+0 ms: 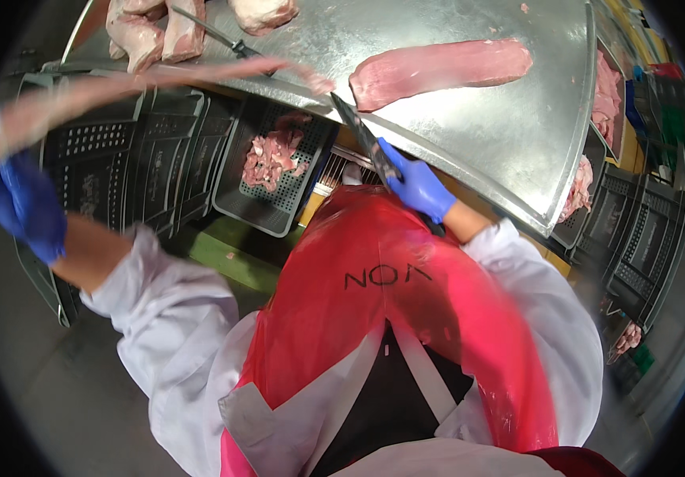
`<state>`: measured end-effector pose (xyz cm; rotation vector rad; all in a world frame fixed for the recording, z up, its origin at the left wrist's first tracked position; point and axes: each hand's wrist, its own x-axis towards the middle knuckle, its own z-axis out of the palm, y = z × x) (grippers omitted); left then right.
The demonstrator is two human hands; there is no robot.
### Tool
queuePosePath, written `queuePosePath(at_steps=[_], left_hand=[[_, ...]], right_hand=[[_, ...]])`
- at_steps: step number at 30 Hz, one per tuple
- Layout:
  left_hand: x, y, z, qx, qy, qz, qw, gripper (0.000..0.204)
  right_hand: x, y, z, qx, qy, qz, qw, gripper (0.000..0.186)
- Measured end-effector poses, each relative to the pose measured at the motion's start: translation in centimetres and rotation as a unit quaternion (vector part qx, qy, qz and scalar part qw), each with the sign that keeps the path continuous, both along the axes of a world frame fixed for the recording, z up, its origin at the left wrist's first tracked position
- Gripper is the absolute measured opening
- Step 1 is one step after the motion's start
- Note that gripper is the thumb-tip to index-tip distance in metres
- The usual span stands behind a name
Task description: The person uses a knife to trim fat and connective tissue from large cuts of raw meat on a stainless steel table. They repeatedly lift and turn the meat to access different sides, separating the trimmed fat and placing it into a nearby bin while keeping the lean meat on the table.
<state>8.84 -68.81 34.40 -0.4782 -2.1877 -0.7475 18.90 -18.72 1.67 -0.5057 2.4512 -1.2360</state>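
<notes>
My left hand (pixel 20 191), in a blue glove, is raised at the far left, gripping a long, blurred pale-pink strip of meat (pixel 84 99) that stretches across to the table's front edge. My right hand (pixel 414 183), also gloved, is closed on the handle of a knife (pixel 350 115), its blade pointing up and left beside that edge. A long pink loin (pixel 442 71) lies on the steel table (pixel 509 143), just beyond the knife. A thin rod with a black handle (pixel 207 32) rests near several meat pieces (pixel 135 32) at the back left.
A grey perforated crate (pixel 279 215) with meat scraps (pixel 271 159) sits under the table's front edge. Stacked crates (pixel 159 135) stand at left, more (pixel 636 238) at right. Trays of meat (pixel 605 99) line the table's right side. A green platform (pixel 231 262) lies below.
</notes>
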Motion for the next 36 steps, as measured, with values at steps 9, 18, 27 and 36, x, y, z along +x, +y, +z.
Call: queuePosePath(at_steps=[9, 18, 27, 36], left_hand=[[-3.0, 18.2, -24.5, -0.205, -0.251, -0.059, 0.944, 0.050], [-11.0, 40.9, -35.2, -0.295, -0.406, -0.057, 0.863, 0.073], [-16.9, 40.3, -37.5, -0.161, -0.507, 0.011, 0.847, 0.058], [-10.6, 42.2, -31.4, 0.320, -0.572, -0.181, 0.734, 0.059]], right_hand=[[-17.7, 13.6, -0.2, 0.065, -0.030, -0.315, 0.946, 0.067], [-6.0, 12.8, -2.2, 0.250, -0.053, -0.162, 0.953, 0.087], [-0.9, 14.8, 1.5, 0.242, -0.131, -0.104, 0.956, 0.083], [9.8, 29.8, 3.4, 0.029, -0.075, -0.164, 0.983, 0.064]])
